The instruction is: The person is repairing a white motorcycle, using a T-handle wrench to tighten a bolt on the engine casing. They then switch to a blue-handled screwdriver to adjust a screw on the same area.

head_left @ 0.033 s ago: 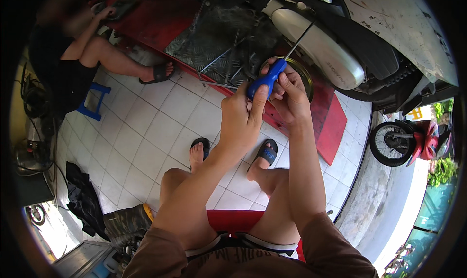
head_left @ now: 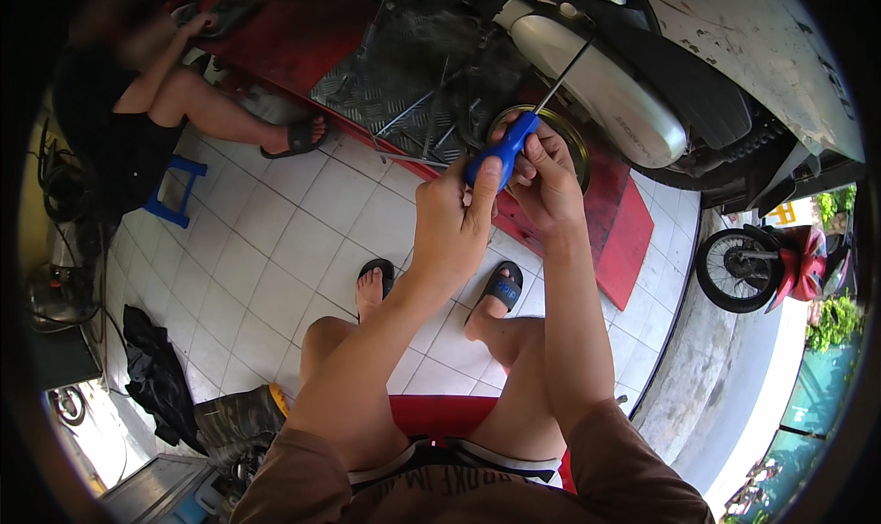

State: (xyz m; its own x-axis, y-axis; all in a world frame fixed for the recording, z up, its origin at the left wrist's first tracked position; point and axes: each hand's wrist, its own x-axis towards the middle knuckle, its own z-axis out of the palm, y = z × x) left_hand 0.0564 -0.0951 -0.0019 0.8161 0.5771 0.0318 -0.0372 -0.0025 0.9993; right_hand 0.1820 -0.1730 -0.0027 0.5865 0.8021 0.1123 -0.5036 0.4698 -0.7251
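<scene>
Both my hands hold one screwdriver (head_left: 504,150) with a blue handle and a thin metal shaft that points up and to the right. My left hand (head_left: 456,214) is closed around the butt of the handle, its thumb lying along it. Closer to the shaft, my right hand (head_left: 549,177) grips the handle between thumb and fingers; some fingertips are hidden behind it. The shaft's tip appears in front of the silver side cover (head_left: 596,88) of a motorbike; whether it touches cannot be told. Behind my hands is a round, gold-rimmed tin (head_left: 580,148), partly covered.
A red lift platform (head_left: 633,239) with a metal tread plate holds several long tools (head_left: 410,111). At the left, another person (head_left: 115,129) sits by a blue stool (head_left: 180,192). Black cloth (head_left: 156,377) lies on the tiled floor. A red motorbike (head_left: 798,262) stands outside, right.
Hardly anything differs. Both hands keep the same grip on the screwdriver, and the view has shifted very slightly.
</scene>
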